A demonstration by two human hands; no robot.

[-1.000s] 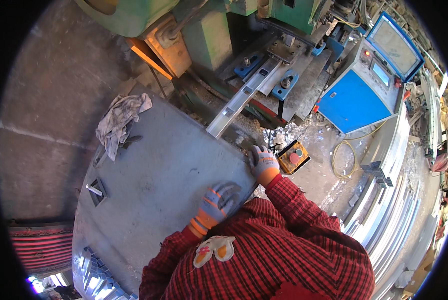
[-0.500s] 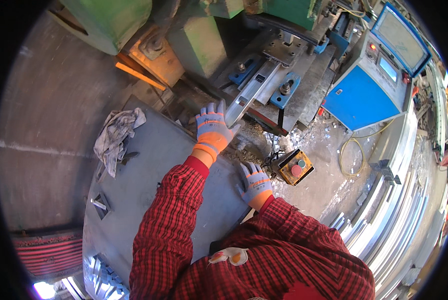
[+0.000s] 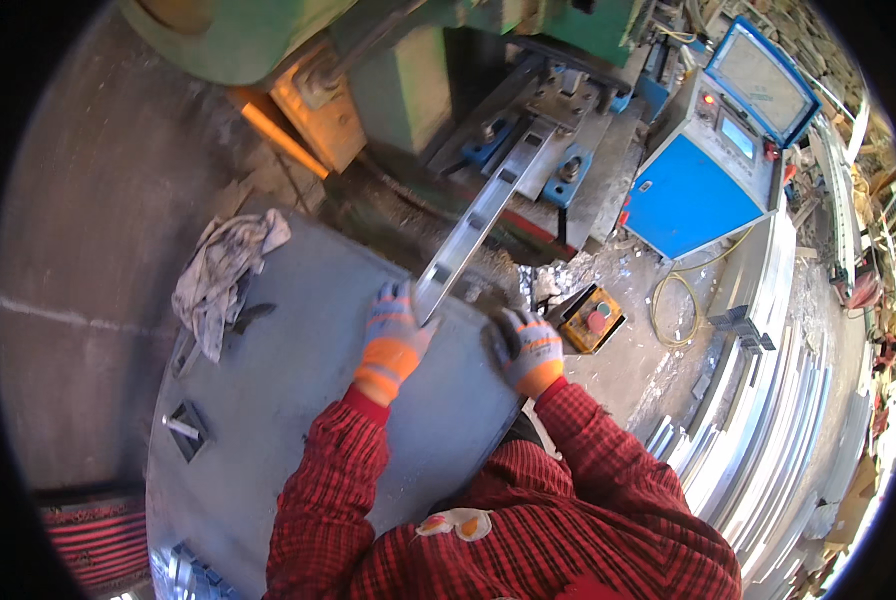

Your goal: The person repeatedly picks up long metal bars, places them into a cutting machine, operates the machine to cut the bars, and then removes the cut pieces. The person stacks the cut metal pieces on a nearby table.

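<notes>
In the head view, the bar (image 3: 460,243) has slid back from the press (image 3: 405,85) toward the table (image 3: 298,340), leaving more of it outside. The left hand (image 3: 391,332) seems curled onto its near end, fingers left of it, thumb at the tip; the right (image 3: 530,348), half-bent, apparently empty, is near the button box (image 3: 580,326)

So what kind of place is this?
Probably a metalworking shop. There's a big green machine with a silver metal strip leading into it, a blue control cabinet with a screen, and lots of long, shiny bars on the right.
</notes>
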